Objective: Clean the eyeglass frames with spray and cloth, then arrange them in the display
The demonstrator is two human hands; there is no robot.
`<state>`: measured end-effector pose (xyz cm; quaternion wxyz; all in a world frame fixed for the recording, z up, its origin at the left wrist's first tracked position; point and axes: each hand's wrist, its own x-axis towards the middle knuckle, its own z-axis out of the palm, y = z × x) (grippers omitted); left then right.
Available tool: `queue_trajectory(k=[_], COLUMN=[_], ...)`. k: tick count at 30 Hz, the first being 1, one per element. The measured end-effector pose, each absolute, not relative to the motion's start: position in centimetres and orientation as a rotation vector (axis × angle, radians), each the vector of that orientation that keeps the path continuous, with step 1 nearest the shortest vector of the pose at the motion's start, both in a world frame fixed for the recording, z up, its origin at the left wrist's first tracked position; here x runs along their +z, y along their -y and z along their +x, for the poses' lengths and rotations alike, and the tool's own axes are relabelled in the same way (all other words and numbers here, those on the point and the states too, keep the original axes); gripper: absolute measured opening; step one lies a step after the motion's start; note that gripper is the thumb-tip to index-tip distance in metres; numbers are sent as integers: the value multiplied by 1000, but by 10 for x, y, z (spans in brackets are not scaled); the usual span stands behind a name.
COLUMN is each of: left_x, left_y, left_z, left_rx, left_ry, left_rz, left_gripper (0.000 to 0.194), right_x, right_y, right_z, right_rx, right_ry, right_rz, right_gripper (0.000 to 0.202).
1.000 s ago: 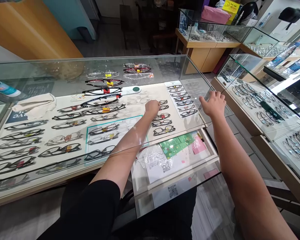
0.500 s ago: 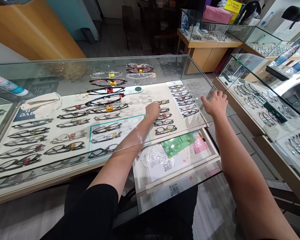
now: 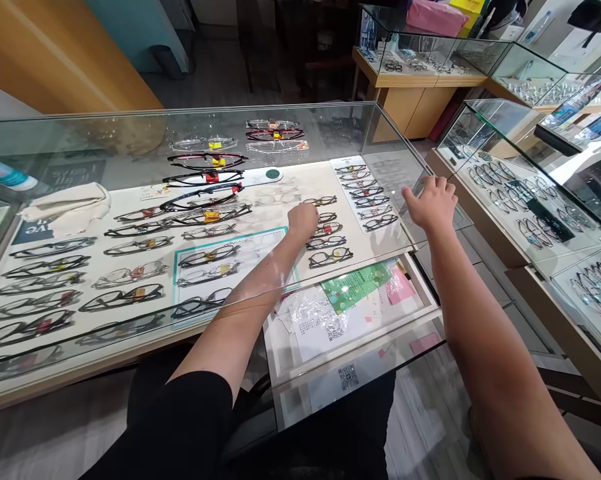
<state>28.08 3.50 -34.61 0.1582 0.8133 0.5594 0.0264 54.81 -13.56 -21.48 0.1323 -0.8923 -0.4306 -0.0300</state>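
Inside the glass display case [image 3: 195,112], my left hand [image 3: 303,221] is closed beside a column of eyeglasses [image 3: 325,229]. What its fingers hold, if anything, is hidden behind the hand. Just above it lies a pair with a yellow tag [image 3: 321,201]. My right hand [image 3: 433,202] rests at the right glass side of the case with its fingers spread, holding nothing. Between the hands a white card [image 3: 339,171] carries a column of several glasses. More glasses lie in rows to the left, some on a teal-edged card [image 3: 175,277].
Below the case an open drawer [image 3: 275,360] holds papers and a green leaflet [image 3: 355,287]. A beige cloth [image 3: 75,207] and a spray can [image 3: 5,172] are at the left. Other glass showcases [image 3: 510,180] stand to the right.
The view has shifted slightly, so the case contents appear a little further left. My left hand remains closed among the glasses, and my right hand stays spread at the glass side.
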Motion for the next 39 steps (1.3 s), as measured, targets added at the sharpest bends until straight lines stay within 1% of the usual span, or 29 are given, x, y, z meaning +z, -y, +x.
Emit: queue_trajectory(k=[3, 8, 13, 17, 29, 39], left_x=[-343, -338, -349, -356, -355, -346], left_y=[-36, -51, -75, -82, -71, -57], left_z=[280, 290, 309, 312, 288, 282], left_rx=[110, 277, 312, 289, 254, 267], left_ry=[-1595, -1592, -1655, -1673, -1660, -1634], left_rz=[2347, 2420, 2320, 2281, 2263, 2259], left_gripper=[32, 42, 36, 37, 29, 28], right_x=[-216, -218, -220, -225, -223, -219], right_y=[135, 133, 133, 131, 129, 131], right_z=[549, 550, 551, 556, 555, 549], right_rx=[-107, -130, -140, -188, -161, -154], right_ry=[1253, 1248, 1246, 1276, 1266, 1233], right_rz=[-2596, -2585, -2573, -2573, -2592, -2577], right_gripper=[77, 76, 78, 75, 75, 73])
